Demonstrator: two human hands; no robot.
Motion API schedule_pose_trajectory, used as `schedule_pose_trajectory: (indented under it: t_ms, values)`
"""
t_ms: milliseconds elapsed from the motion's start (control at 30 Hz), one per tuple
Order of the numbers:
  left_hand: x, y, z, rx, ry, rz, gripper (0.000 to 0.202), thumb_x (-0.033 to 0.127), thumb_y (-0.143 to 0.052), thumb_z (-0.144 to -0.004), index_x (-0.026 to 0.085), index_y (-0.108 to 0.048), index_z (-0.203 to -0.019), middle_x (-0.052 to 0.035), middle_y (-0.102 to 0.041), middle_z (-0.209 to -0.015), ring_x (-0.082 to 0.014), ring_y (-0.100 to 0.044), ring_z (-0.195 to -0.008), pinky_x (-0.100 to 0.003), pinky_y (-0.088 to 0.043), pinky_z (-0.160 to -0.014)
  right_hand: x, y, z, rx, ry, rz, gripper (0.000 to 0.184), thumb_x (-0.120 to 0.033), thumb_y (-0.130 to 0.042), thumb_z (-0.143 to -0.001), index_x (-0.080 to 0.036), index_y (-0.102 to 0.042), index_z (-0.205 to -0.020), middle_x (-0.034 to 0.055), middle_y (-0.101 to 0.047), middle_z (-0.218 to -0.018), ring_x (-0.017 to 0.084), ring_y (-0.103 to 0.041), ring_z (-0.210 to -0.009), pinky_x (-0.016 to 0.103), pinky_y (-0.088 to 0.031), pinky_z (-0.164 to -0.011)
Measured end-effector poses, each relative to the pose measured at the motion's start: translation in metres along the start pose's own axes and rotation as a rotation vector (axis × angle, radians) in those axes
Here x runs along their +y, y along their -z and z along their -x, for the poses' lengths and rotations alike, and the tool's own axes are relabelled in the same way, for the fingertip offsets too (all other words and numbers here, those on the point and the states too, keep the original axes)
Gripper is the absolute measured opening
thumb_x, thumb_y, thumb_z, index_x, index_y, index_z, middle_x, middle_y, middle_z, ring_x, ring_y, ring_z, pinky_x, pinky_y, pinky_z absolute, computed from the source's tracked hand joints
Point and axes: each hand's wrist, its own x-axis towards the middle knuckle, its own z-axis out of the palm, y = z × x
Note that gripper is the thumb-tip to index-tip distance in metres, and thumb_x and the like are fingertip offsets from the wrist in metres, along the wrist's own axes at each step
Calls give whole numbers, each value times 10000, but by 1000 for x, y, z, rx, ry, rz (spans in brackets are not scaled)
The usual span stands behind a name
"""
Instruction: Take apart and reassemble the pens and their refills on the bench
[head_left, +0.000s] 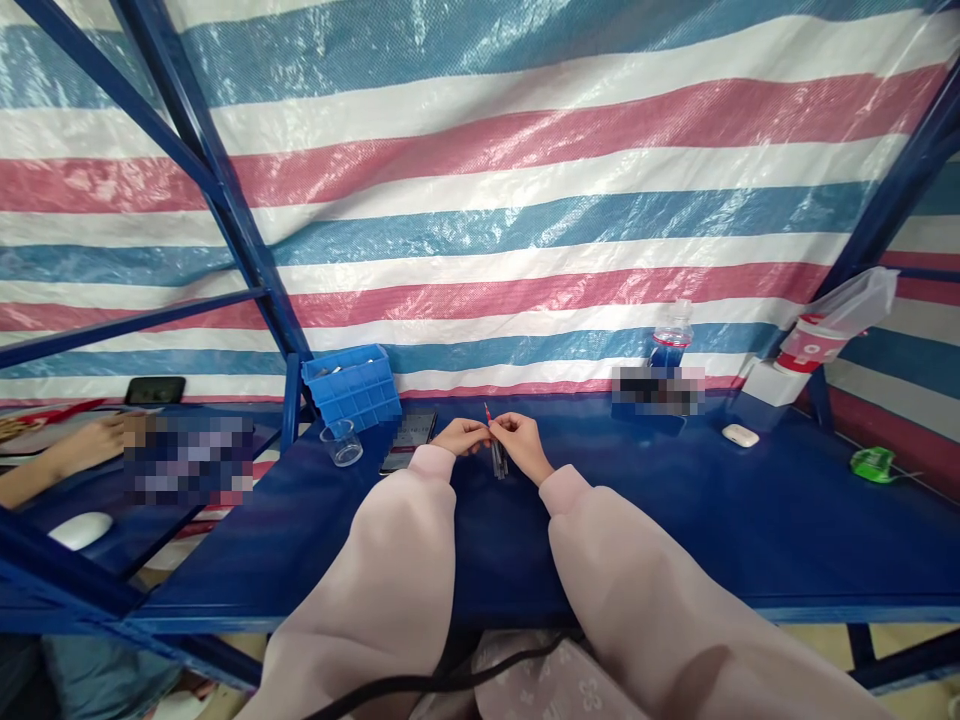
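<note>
Head view: my right hand pinched closed on a red-tipped stick, well inside the desk edge; left hand curled close against it, hold unclear. Dark strips between hands. Phone just left; desk runs right to white case. Blue bin, contents indistinct; cup beside it.

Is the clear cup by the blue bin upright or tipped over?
Upright: the clear cup stands on its base on the blue tabletop, with its rim uppermost.

Both arms stretched forward, left hand and right hand close together, fingers bent inward
</note>
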Motion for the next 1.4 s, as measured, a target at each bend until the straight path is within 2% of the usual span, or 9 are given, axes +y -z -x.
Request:
schedule_pose_trajectory:
  t_ms: [133,233,333,433,567,800,1067,1400]
  values:
    - [-4,2,-3,101,41,-60,202,328,-559,-657,138,-597,-604,21,-514,-520,-55,-379,-411,-176,-259,-383,-5,5,1,96,-18,267,268,-433,-505,-739,-178,-586,-726,-5,-560,-633,138,-525,-598,242,-390,-548]
    - [-11,4,-5,169,107,-158,171,280,-560,-648,143,-597,-553,24,-490,-459,-68,-385,-398,-186,-288,-385,-9,10,2,139,-40,512,203,-375,-487,-760,-197,-576,-798,-5,-559,-727,145,-535,-693,246,-380,-600]
    - [-16,4,-7,187,143,-253,171,281,-568,-641,150,-616,-542,27,-471,-423,-80,-402,-401,-194,-317,-402,-9,12,3,85,-94,684,193,-333,-508,-761,-196,-559,-887,27,-552,-861,157,-540,-775,256,-382,-641]
    - [-17,3,-7,196,160,-326,168,287,-576,-633,153,-630,-549,29,-464,-415,-84,-409,-399,-204,-338,-426,-7,12,4,-17,-145,782,215,-354,-527,-761,-186,-560,-892,61,-538,-930,178,-549,-810,272,-385,-660]
    - [-15,1,-6,221,166,-405,161,281,-593,-619,158,-628,-522,19,-481,-427,-97,-420,-409,-222,-331,-439,-6,13,4,-87,-139,838,204,-355,-533,-762,-183,-561,-869,70,-544,-926,190,-555,-826,275,-381,-664]
    - [-15,-3,-5,260,111,-483,196,278,-630,-591,173,-586,-432,7,-487,-408,-125,-462,-466,-236,-326,-475,-4,12,4,-106,-114,868,184,-350,-553,-757,-181,-546,-830,71,-556,-883,201,-553,-829,270,-371,-638]
    - [-14,-4,-4,244,106,-497,215,323,-679,-577,174,-583,-455,10,-513,-445,-127,-475,-483,-238,-334,-496,-7,13,6,-129,-112,902,159,-338,-534,-776,-179,-523,-776,72,-573,-853,185,-550,-779,257,-355,-602]
    - [-11,-6,-3,195,124,-531,248,341,-619,-661,178,-532,-495,1,-533,-473,-130,-489,-488,-238,-324,-495,-16,14,10,-170,-78,986,119,-276,-495,-796,-165,-528,-770,97,-584,-843,214,-549,-813,268,-352,-592]
